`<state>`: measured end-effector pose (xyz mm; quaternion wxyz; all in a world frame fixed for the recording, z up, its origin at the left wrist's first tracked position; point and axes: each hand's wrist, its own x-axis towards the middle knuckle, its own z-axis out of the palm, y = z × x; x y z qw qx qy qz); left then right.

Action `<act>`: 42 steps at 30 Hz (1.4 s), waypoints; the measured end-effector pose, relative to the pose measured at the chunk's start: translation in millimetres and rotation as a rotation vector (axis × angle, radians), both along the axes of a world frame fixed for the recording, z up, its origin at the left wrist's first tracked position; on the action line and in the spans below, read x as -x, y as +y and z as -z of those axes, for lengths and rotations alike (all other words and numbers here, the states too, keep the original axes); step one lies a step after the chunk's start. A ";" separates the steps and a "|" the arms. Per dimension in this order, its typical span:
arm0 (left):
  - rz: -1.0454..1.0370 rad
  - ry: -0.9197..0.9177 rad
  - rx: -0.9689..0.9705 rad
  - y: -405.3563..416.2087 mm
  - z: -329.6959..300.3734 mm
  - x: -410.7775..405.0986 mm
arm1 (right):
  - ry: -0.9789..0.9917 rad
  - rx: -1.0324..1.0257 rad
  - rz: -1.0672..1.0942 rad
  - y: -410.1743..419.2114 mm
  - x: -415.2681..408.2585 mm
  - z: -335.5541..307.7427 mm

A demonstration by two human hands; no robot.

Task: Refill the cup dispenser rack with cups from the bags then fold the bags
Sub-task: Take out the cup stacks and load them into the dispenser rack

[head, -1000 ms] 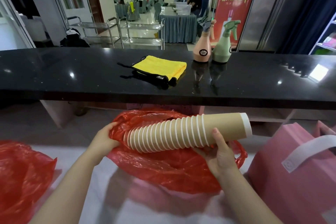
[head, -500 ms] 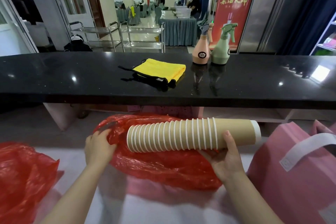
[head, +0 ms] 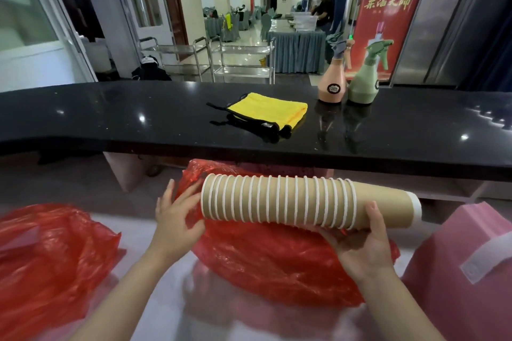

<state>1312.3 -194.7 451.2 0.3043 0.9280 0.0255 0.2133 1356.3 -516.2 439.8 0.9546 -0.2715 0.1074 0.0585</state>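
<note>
The only writing I can half read is on the tall red banner [head: 388, 16] behind the counter: a round gold emblem over a line of large gold Chinese characters, with smaller marks below too fine to read. The pink plastic spray bottle [head: 332, 83] carries a round dark label whose print I cannot make out, and the pale green spray bottle [head: 363, 81] stands just beside it on the glossy black stone counter [head: 110, 119]. A folded yellow cloth with black trim [head: 270, 111] lies on the same counter. My right hand [head: 360, 246] cups from below the long nested stack of brown paper cups with white rims [head: 299, 202], fingers curled round its wide end, holding it level above the crumpled red plastic bag [head: 277, 260]; the far side of my grip is hidden by the stack. My left hand [head: 174, 219] is loose with fingers spread, touching the bag at its mouth beside the stack's narrow end, slightly blurred. What remains inside that bag is hidden by its folds. A second red plastic bag [head: 47, 257] lies at my left, cut off by the frame, contents unseen. A pink box with a white strap [head: 465, 271] is cropped at my right.
</note>
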 end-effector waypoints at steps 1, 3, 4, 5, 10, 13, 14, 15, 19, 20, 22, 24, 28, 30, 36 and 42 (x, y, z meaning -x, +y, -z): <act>-0.018 0.000 0.092 0.5 -4.8 4.8 | -0.003 -0.010 -0.011 3.3 -0.2 -1.9; -0.078 -0.003 0.213 3.4 -13.5 14.9 | -0.005 -0.020 -0.040 11.2 -0.3 -6.0; -0.113 -0.015 0.228 5.2 -17.0 20.9 | -0.003 -0.024 -0.061 15.9 -0.6 -7.9; -0.141 -0.039 0.243 6.5 -19.8 27.5 | -0.003 -0.031 -0.084 21.2 -1.0 -9.9; -0.259 -0.163 0.485 13.8 -25.5 65.5 | -0.021 -0.055 -0.251 51.4 -6.1 -18.5; -0.336 -0.214 0.700 19.4 -26.6 84.8 | -0.029 -0.057 -0.360 75.9 -6.4 -20.3; -0.351 -0.245 0.733 21.6 -27.6 92.8 | -0.027 -0.061 -0.394 86.1 -6.1 -20.0; -0.366 -0.275 0.750 23.7 -29.0 102.5 | -0.028 -0.063 -0.430 96.9 -5.1 -19.4; -0.489 -0.304 0.748 40.1 -28.8 151.6 | -0.085 -0.030 -0.597 143.7 11.1 -23.9; -0.523 -0.312 0.750 45.2 -28.4 167.6 | -0.105 -0.020 -0.645 154.8 19.7 -27.1; -0.605 -0.329 0.763 53.8 -28.8 202.8 | -0.129 -0.020 -0.739 174.8 41.2 -33.8; -0.692 -0.351 0.744 61.8 -30.0 239.9 | -0.173 0.008 -0.798 192.5 66.9 -40.8; -0.821 -0.412 0.690 70.1 -39.3 315.3 | -0.258 0.029 -0.899 221.7 131.0 -57.7; -0.891 -0.482 0.684 69.4 -49.0 355.4 | -0.261 0.003 -0.960 234.8 168.1 -66.1; -1.074 -0.620 0.636 62.0 -80.3 512.9 | -0.196 -0.095 -1.143 269.1 304.2 -85.8; -1.242 -0.804 0.602 43.0 -103.8 677.7 | -0.210 -0.160 -1.305 298.0 457.1 -100.2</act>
